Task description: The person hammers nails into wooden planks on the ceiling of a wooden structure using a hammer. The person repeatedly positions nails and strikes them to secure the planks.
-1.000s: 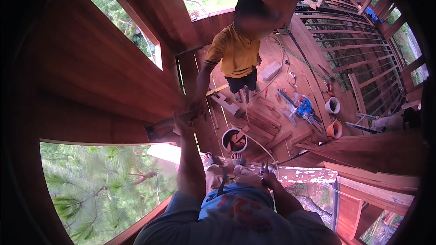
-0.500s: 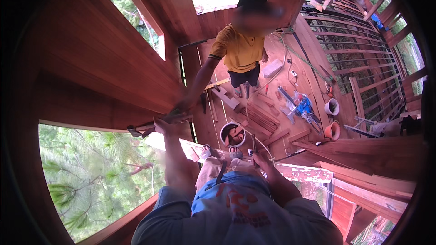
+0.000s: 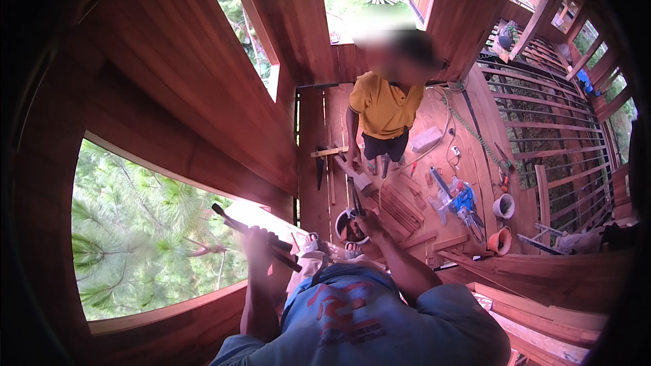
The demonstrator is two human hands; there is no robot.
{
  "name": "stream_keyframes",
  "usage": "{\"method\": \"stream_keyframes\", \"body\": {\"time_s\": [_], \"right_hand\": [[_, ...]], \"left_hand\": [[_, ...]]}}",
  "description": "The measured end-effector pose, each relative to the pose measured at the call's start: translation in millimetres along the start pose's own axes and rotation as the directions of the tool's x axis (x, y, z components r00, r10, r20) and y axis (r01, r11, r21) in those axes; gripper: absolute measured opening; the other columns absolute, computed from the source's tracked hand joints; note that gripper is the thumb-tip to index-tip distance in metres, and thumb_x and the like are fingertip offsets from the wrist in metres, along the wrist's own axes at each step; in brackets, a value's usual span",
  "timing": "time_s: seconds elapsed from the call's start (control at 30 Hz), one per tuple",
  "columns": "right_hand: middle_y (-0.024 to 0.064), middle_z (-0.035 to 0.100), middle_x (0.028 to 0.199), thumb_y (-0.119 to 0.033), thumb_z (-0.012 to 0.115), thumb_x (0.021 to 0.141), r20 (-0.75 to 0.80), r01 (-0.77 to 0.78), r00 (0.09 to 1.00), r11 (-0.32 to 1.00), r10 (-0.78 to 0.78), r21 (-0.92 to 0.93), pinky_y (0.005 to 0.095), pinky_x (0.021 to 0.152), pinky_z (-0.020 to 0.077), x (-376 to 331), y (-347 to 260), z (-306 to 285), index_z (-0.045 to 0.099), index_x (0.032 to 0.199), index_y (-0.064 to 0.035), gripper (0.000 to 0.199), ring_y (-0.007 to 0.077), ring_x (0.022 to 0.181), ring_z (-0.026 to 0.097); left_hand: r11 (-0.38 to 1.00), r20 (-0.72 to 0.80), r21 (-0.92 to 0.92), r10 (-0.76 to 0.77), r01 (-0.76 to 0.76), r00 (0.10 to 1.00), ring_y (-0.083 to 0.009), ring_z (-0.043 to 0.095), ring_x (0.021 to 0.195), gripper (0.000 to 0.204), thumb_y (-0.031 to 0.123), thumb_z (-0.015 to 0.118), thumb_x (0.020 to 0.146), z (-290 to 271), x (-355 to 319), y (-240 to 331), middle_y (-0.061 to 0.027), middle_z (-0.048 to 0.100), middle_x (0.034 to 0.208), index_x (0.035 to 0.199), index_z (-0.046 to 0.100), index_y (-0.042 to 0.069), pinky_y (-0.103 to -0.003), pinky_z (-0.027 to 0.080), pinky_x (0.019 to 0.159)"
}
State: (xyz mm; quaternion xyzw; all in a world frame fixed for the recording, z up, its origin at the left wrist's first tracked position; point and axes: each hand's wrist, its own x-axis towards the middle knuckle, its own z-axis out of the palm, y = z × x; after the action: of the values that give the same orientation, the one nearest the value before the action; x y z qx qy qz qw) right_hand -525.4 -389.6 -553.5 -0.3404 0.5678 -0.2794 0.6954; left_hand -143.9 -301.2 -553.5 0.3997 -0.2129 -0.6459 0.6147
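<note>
My left hand [image 3: 260, 242] is closed around a long dark bar [image 3: 234, 219], which slants from the window side down toward my body. Its exact kind cannot be made out. In front of my legs my right hand [image 3: 368, 225] is closed on a slim dark tool [image 3: 355, 202] that points away from me; its kind does not show clearly. Beneath that hand stands a white bucket [image 3: 342, 226], partly covered by the hand and tool, with brownish pieces inside. A person in a yellow shirt [image 3: 385, 110] stands facing me, one arm hanging near a notched wooden block [image 3: 359, 177].
Plank walls and a wide window opening [image 3: 156, 230] lie on my left. On the floor are stacked wooden strips [image 3: 400, 211], a blue power tool [image 3: 462, 203], a green hose [image 3: 475, 122], a white pot [image 3: 504, 206] and an orange pot [image 3: 500, 240]. Open floor joists [image 3: 549, 122] stretch to the right.
My left hand has come away from the wall, down toward me, with the dark bar. The other person's arm has dropped from the wall. My right hand has moved left over the bucket.
</note>
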Motion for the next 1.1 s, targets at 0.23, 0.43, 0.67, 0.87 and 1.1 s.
{"method": "stream_keyframes", "body": {"time_s": [0.23,0.43,0.67,0.87,1.1], "right_hand": [[0.0019,0.058,0.064,-0.020,0.058,0.089,0.000,-0.012,1.000,0.994,0.012,0.104,0.0262,0.043,0.0440,23,-27,15,0.056,0.082,-0.0061,0.016,0.0111,0.049,0.055],[0.0017,0.057,0.062,-0.027,0.063,0.090,-0.039,-0.058,0.997,0.991,0.063,0.122,0.0264,0.044,0.0445,23,-19,10,0.058,0.080,-0.0065,0.023,0.0112,0.049,0.055],[0.0025,0.056,0.062,-0.028,0.063,0.092,-0.047,-0.028,0.998,0.991,0.035,0.132,0.0283,0.042,0.0448,-7,-18,6,0.056,0.079,-0.0049,0.027,0.0118,0.047,0.053],[0.0016,0.053,0.063,-0.027,0.066,0.092,-0.111,0.045,0.993,0.983,-0.025,0.179,0.0288,0.041,0.0441,-12,-31,-4,0.054,0.078,-0.0064,0.028,0.0121,0.046,0.052],[0.0015,0.053,0.061,-0.031,0.068,0.090,-0.184,0.064,0.983,0.969,-0.019,0.239,0.0286,0.040,0.0432,-5,-33,-16,0.054,0.078,-0.0074,0.030,0.0126,0.046,0.052]], "left_hand": [[0.993,-0.309,0.116,0.046,-0.010,0.950,-0.0254,0.066,0.078,0.023,0.026,0.054,0.095,175,-66,46,-0.0136,0.066,0.081,0.099,0.059,0.004,-0.033,0.055,0.071],[0.998,-0.272,0.029,-0.045,0.054,0.961,-0.0230,0.066,0.072,0.019,0.017,0.058,0.091,131,-43,9,-0.0157,0.068,0.084,0.101,0.059,0.001,-0.028,0.054,0.063],[0.988,-0.130,0.081,-0.118,0.129,0.984,-0.0256,0.068,0.072,0.021,0.006,0.060,0.086,170,-45,34,-0.0146,0.067,0.084,0.106,0.055,0.001,-0.029,0.054,0.059],[0.994,-0.229,0.052,-0.084,0.098,0.970,-0.0244,0.066,0.067,0.023,0.006,0.059,0.086,177,-38,16,-0.0135,0.065,0.085,0.107,0.053,0.002,-0.025,0.050,0.052],[0.974,-0.187,0.132,-0.156,0.182,0.970,-0.0140,0.058,0.056,0.019,0.009,0.057,0.087,197,-47,32,-0.0165,0.066,0.083,0.103,0.056,-0.002,-0.019,0.041,0.045]]}}
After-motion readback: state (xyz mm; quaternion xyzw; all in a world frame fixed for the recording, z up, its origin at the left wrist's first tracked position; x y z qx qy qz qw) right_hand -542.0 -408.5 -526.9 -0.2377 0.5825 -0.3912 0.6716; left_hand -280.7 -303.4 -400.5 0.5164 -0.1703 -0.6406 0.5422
